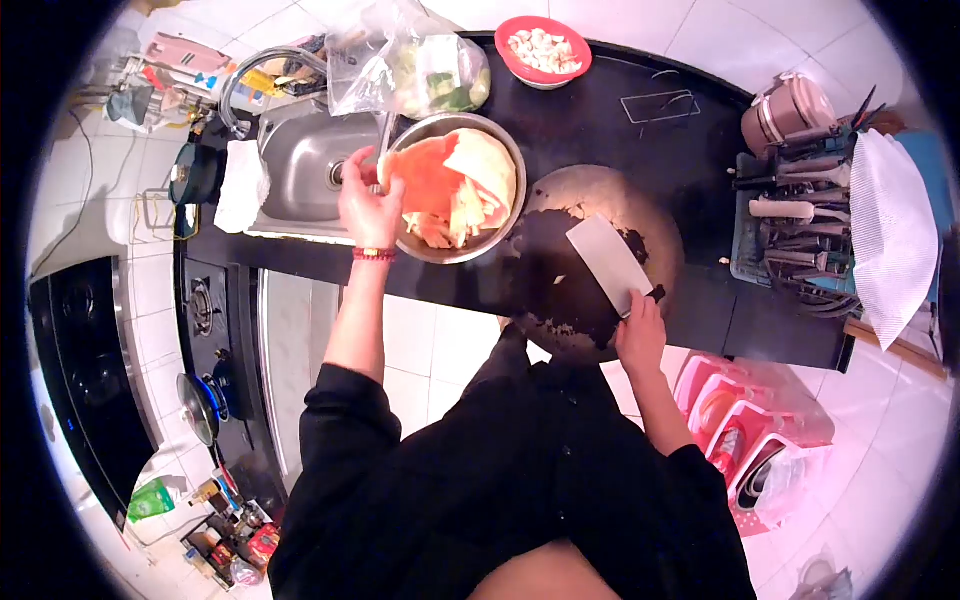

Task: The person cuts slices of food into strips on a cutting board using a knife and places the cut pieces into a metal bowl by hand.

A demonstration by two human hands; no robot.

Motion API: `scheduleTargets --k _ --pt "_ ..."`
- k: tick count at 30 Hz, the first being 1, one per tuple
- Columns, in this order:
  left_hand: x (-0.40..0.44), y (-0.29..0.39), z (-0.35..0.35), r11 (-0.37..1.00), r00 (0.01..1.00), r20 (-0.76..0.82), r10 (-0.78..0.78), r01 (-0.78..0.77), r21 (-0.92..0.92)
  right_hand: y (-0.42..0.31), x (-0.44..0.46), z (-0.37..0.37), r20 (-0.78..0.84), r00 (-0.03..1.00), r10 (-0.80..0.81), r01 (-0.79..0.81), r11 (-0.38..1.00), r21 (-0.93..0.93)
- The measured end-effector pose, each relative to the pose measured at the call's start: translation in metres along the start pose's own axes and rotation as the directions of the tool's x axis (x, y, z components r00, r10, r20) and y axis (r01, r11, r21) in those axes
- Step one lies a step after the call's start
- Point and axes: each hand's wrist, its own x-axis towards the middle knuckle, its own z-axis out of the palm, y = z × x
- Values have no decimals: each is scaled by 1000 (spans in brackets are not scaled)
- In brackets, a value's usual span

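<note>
My left hand (368, 208) is at the left rim of a metal bowl (519, 197), thumb and fingers apart, close to a large orange piece of food with a pale outer side (425, 160). Smaller orange and pale pieces (462, 215) lie under it in the bowl; I cannot tell whether they are meat or squash. In my right hand (641, 335) is the handle of a cleaver (607, 262). Its broad blade lies over a round cutting board (580, 190) with a dark, wet-looking middle and a few scraps.
Left of the bowl is a sink (300, 165) with a white cloth (242, 185). Behind stand a clear bag of green vegetables (445, 75) and a red bowl of white pieces (545, 52). A rack of utensils (795, 215) stands at the right, with pink bins (750, 430) below.
</note>
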Motion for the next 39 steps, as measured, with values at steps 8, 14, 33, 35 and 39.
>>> scheduleTargets --k 8,14,33,35,39 --pt "-7 -90 42 956 962 146 -232 197 217 -9 -2 -13 -33 995 89 -82 979 184" --pt "-4 -95 48 895 951 116 -287 223 386 -18 -10 -16 -54 982 180 -154 936 317" --pt "9 47 -40 929 957 32 287 -286 236 -28 -39 -10 24 975 220 -187 761 622" --pt "4 64 -53 936 956 24 292 -291 197 -27 -39 -8 -8 979 206 -149 735 661" --pt "-7 101 -70 941 943 57 326 -330 76 -20 -37 0 -27 974 225 -145 710 689"
